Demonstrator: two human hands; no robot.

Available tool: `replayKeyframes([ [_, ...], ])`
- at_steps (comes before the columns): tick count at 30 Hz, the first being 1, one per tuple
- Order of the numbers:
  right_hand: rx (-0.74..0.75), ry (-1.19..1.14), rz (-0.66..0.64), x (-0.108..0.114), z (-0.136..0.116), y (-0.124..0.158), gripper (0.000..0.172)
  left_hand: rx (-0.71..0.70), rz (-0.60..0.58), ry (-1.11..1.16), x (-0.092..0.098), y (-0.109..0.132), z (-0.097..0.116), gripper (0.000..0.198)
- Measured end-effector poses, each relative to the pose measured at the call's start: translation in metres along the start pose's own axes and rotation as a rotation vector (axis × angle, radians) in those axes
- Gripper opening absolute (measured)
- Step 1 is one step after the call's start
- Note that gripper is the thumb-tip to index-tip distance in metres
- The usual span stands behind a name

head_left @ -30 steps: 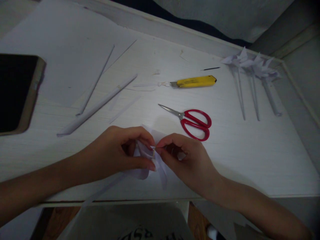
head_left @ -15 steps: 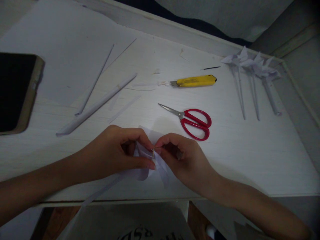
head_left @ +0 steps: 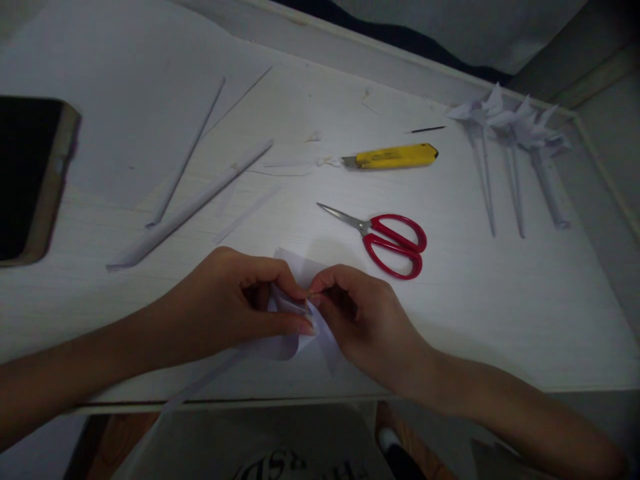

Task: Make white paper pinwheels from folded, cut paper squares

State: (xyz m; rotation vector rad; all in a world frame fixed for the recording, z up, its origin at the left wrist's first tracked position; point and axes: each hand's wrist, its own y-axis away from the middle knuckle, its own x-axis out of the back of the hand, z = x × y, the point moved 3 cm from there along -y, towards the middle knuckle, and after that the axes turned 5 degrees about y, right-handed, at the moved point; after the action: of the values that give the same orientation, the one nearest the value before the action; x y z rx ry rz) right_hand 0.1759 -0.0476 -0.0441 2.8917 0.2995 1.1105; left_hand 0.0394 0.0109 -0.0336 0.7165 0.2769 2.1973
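Note:
Near the front edge of the white table, a folded white paper pinwheel [head_left: 285, 347] is held between both hands. My left hand [head_left: 250, 293] pinches its curled paper near the centre with thumb and index finger. Thumb and index of my right hand [head_left: 365, 313] meet at the same centre, pinching a small, thin, yellowish piece whose kind I cannot make out. A long pale paper stick [head_left: 200, 387] slants from the pinwheel down past the table edge. Red-handled scissors [head_left: 373, 233] lie just beyond my right hand.
A yellow utility knife [head_left: 397, 156] lies behind the scissors, with paper scraps beside it. Rolled paper sticks [head_left: 195, 203] and a large paper sheet [head_left: 115, 87] are at left, near a phone [head_left: 30, 180]. Several paper pinwheels [head_left: 515, 127] on sticks lie at the back right.
My left thumb has slid slightly to the right over the paper, and a paper flap beneath it has shifted. The view has tilted a little; both hands keep their pinch.

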Motion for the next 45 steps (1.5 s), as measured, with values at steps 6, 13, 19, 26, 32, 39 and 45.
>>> replayKeyframes([
  [6, 0.033, 0.033, 0.022, 0.000, -0.002, 0.002, 0.008, -0.026, -0.015, -0.034, 0.000, -0.003, -0.007, 0.021],
  [13, 0.031, -0.020, 0.016, 0.002, 0.000, 0.000, 0.008, -0.061, -0.013, 0.052, 0.001, -0.005, -0.009, 0.021],
  [19, 0.062, -0.080, 0.034, 0.006, -0.004, 0.000, 0.010, -0.079, -0.040, 0.080, 0.003, -0.004, -0.005, 0.026],
  [26, 0.098, -0.060, 0.187, 0.023, -0.011, 0.003, 0.012, -0.134, -0.023, 0.028, 0.004, -0.001, -0.006, 0.019],
  [32, -0.001, -0.055, 0.439, 0.047, 0.000, -0.006, 0.013, -0.151, -0.002, -0.020, 0.005, -0.001, -0.005, 0.017],
  [39, -0.084, -0.147, 0.281, 0.051, 0.011, -0.017, 0.020, -0.116, -0.010, 0.031, 0.005, 0.000, -0.004, 0.018],
  [45, -0.037, -0.078, 0.107, 0.042, 0.013, -0.019, 0.026, -0.100, -0.066, 0.104, 0.007, 0.001, 0.001, 0.019],
])
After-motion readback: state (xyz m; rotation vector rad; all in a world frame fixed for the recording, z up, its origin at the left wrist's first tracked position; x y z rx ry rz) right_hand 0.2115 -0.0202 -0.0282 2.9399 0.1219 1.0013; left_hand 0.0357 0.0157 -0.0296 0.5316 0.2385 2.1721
